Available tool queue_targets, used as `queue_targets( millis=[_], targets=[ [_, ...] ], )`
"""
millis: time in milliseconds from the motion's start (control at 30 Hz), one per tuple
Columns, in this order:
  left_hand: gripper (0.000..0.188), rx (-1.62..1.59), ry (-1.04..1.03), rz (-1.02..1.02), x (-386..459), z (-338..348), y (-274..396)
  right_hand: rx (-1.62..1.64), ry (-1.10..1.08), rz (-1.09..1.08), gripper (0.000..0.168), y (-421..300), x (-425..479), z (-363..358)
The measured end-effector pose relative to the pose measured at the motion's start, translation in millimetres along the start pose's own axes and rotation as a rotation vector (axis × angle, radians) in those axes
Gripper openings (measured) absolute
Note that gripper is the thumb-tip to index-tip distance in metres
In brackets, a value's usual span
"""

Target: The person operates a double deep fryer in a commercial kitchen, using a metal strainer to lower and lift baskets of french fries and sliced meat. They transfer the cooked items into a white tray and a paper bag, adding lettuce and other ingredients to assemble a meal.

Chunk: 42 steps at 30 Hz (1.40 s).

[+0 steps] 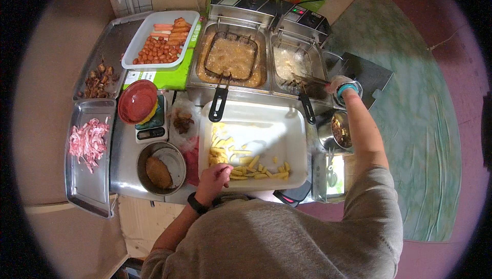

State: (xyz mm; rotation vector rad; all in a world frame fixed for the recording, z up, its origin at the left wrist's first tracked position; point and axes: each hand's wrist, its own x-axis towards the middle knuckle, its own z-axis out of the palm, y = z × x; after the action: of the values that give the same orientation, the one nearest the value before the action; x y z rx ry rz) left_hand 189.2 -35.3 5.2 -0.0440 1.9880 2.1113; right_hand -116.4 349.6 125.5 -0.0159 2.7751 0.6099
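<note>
My left hand (215, 179), with a black band at its wrist, is at the near left rim of a white plastic tub (265, 119); its fingers are curled and their inside is hidden. Raw potato fries (250, 162) lie along the tub's left and near sides. My right hand (342, 85), in a clear covering with a teal cuff, is beside the right fryer; its grip is unclear. A narrow metal utensil (313, 80) extends from near it over the right fryer basket (291, 63), where pale food bubbles in oil. The left fryer basket (230, 56) sits in foaming oil.
At the back left, a white tub (127, 58) holds sausages. A metal tray (86, 186) contains sliced raw meat. Nearby are a red bowl (137, 101) on a digital scale (150, 134), and a round pan (177, 163) with a breaded piece. Basket handles (219, 106) overhang the tub.
</note>
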Motion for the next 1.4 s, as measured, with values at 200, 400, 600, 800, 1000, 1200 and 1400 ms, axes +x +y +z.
queue_targets(
  millis=[200,400,600,800,1000,1200,1400],
  targets=[
    [0.018,0.024,0.012,-0.082,-4.5,-5.0,2.9,0.180,0.061,0.100,0.038,0.3,-0.5,-18.3],
    [0.019,0.018,-0.008,-0.027,-2.9,0.8,7.4,0.168,0.034,0.057,0.039,-18.2,48.4,24.1],
    [0.019,0.060,0.033,-0.022,-0.6,-4.2,11.8,0.268,0.038,0.085,0.042,-52.9,15.7,8.9],
    [0.031,-0.107,0.132,0.002,36.4,-15.7,24.8,0.170,0.004,0.022,0.036,19.5,-43.1,-60.1],
    [0.032,-0.531,0.059,-0.137,95.8,-26.1,54.3,0.068,-0.042,0.063,0.032,27.7,-70.9,-40.3],
    [0.029,-0.905,-0.110,-0.333,147.1,-37.0,50.2,0.212,0.036,0.070,0.031,18.5,-84.7,-26.4],
    [0.021,-0.978,-0.240,-0.432,162.5,-49.0,48.5,0.379,0.020,0.173,0.034,-6.7,-96.5,-43.6]
  ],
)
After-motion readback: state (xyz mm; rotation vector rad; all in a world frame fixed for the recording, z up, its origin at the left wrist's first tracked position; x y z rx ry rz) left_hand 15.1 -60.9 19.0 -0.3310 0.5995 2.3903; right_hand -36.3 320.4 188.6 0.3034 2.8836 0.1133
